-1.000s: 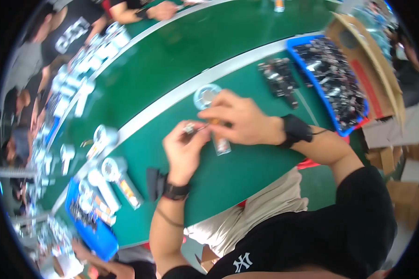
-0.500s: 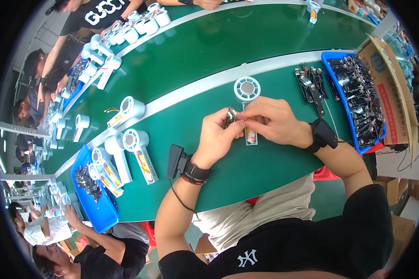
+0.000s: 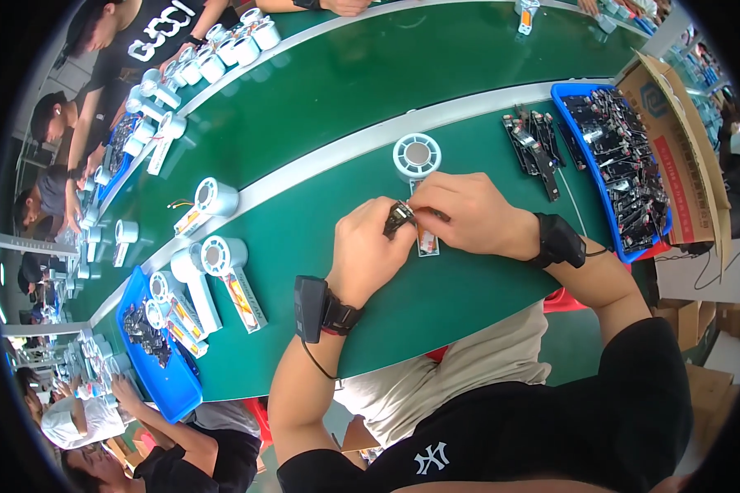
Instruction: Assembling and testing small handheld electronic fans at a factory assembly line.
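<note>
In front of me on the green table lies a light blue handheld fan with a round head (image 3: pixel 417 154) and an uncovered handle (image 3: pixel 427 245). My left hand (image 3: pixel 368 251) is closed around a small black circuit board piece (image 3: pixel 399 217), held over the handle's left side. My right hand (image 3: pixel 473 215) is closed, its fingertips bent down beside the board, above the handle. Whatever the right fingertips pinch is hidden, and the hands cover the handle's middle.
More fans (image 3: pixel 224 256) lie to the left, some in a blue tray (image 3: pixel 173 390) with black parts. At right are loose black pieces (image 3: pixel 537 152), a blue tray full of them (image 3: pixel 621 177) and a cardboard box (image 3: pixel 674 135). A metal rail (image 3: pixel 329 156) crosses behind. Co-workers sit at left.
My right fingertips have moved closer to the board in my left hand. The board has turned a little in the left fingers. The whole view has shifted slightly.
</note>
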A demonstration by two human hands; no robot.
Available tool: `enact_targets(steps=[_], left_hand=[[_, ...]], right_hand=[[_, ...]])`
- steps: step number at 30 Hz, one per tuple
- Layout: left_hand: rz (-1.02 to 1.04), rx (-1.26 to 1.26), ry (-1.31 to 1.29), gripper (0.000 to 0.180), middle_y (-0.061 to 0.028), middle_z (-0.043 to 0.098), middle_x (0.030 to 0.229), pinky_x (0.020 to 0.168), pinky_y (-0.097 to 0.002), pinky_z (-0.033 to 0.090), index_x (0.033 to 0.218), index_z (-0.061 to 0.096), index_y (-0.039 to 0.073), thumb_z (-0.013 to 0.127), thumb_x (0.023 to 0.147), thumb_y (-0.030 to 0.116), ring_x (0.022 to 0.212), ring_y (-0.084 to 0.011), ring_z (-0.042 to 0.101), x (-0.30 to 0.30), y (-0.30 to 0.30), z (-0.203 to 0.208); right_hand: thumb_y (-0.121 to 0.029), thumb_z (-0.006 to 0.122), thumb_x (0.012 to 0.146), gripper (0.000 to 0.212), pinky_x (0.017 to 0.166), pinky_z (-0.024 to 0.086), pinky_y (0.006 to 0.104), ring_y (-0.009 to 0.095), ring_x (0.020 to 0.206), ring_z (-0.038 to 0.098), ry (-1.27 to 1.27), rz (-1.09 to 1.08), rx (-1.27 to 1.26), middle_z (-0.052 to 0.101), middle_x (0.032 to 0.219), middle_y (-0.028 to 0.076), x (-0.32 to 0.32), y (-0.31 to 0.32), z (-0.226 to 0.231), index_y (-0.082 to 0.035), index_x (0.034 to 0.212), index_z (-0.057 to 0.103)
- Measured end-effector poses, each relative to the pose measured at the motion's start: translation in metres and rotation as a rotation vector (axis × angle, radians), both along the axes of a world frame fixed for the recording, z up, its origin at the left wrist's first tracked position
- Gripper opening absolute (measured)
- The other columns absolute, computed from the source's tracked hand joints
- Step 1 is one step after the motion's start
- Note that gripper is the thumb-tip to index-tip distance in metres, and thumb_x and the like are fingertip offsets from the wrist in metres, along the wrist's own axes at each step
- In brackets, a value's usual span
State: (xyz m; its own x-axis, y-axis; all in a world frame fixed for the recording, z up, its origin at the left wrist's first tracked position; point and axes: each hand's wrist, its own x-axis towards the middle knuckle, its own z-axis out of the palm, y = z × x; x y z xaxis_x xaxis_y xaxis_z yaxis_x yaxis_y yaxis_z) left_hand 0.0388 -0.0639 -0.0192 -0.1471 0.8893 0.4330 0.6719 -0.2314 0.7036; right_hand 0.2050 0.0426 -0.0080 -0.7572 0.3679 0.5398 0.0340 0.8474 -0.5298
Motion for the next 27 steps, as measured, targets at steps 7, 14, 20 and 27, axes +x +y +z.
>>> enact_targets(steps=[7, 14, 20, 27], left_hand=[[0.069, -0.078, -0.046, 0.012, -0.0176, 0.063, 0.074, 0.059, -0.0409, 0.051, 0.087, 0.062, -0.002, 0.068, 0.079, 0.004, 0.064, -0.0352, 0.063, 0.005, 0.001, -0.001], [0.127, -0.116, -0.170, 0.019, -0.0148, 0.065, 0.080, 0.061, -0.0362, 0.052, 0.101, 0.061, -0.001, 0.068, 0.085, 0.006, 0.066, -0.0257, 0.064, 0.000, 0.002, 0.001], [0.000, -0.081, -0.634, 0.028, -0.0046, 0.065, 0.091, 0.060, -0.0267, 0.048, 0.121, 0.055, 0.001, 0.064, 0.096, 0.009, 0.073, -0.0103, 0.058, 0.002, 0.007, -0.015], [-0.034, -0.365, -0.756, 0.038, -0.0015, 0.065, 0.092, 0.052, -0.0182, 0.041, 0.133, 0.060, 0.000, 0.063, 0.101, 0.019, 0.067, -0.0051, 0.055, -0.002, 0.000, -0.003]], right_hand=[[-0.013, 0.072, 0.087, 0.009, 0.058, 0.052, 0.0342, 0.023, 0.072, 0.064, -0.003, -0.024, 0.179, 0.060, 0.083, 0.003, 0.001, 0.000, -0.001, -0.008, 0.092, 0.066], [-0.006, 0.076, 0.082, 0.013, 0.060, 0.053, 0.0341, 0.025, 0.072, 0.065, 0.015, -0.015, 0.088, 0.064, 0.089, 0.007, 0.001, 0.003, -0.003, -0.004, 0.093, 0.068], [-0.006, 0.075, 0.084, 0.012, 0.060, 0.054, 0.0343, 0.026, 0.074, 0.066, 0.159, -0.035, -0.074, 0.063, 0.089, 0.009, -0.003, 0.008, -0.009, -0.004, 0.094, 0.068], [-0.008, 0.076, 0.083, 0.014, 0.055, 0.054, 0.0321, 0.023, 0.070, 0.066, 0.338, -0.094, 0.132, 0.063, 0.090, 0.006, -0.004, 0.016, -0.013, -0.007, 0.093, 0.068]])
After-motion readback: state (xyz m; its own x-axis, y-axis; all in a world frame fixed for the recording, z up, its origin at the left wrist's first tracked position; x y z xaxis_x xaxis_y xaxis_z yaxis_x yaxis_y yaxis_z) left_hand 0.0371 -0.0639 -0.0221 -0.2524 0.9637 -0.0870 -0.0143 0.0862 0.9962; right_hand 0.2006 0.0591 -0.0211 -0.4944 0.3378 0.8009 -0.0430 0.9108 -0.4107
